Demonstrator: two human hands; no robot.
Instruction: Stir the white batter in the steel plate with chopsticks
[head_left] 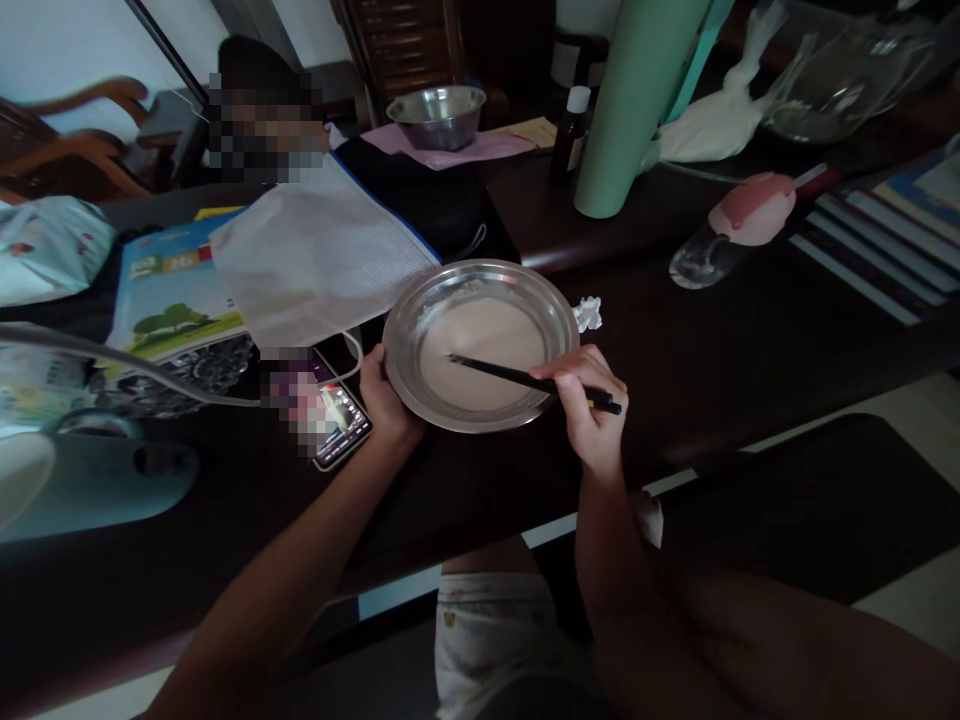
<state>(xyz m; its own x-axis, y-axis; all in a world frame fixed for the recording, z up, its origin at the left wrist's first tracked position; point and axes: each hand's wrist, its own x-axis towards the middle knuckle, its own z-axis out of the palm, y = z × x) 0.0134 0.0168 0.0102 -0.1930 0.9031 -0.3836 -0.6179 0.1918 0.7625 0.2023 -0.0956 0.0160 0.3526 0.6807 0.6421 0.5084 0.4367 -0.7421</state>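
A metal bowl (pixel 566 300) of pale, creamy liquid (pixel 480 330) sits at the near side of the dark table. My left hand (pixel 394 410) grips its left rim, with the fingers partly hidden under or behind the bowl. In my right hand (pixel 592 405) is a pair of black chopsticks (pixel 506 373), pinched near the upper end. Their tips dip into the liquid left of the middle. Just left of my left hand lies a phone (pixel 341 420) with a lit screen and a white cable. A crumpled white tissue (pixel 589 314) lies against the bowl's right side.
Behind the bowl are a white mesh pouch (pixel 322 260), a second metal bowl (pixel 439 118), a dark bottle (pixel 571 135) and a tall green flask (pixel 637 110). A pink-topped clear bottle (pixel 750 215) and stacked books (pixel 885 240) lie right. A person (pixel 266 110) is across the table.
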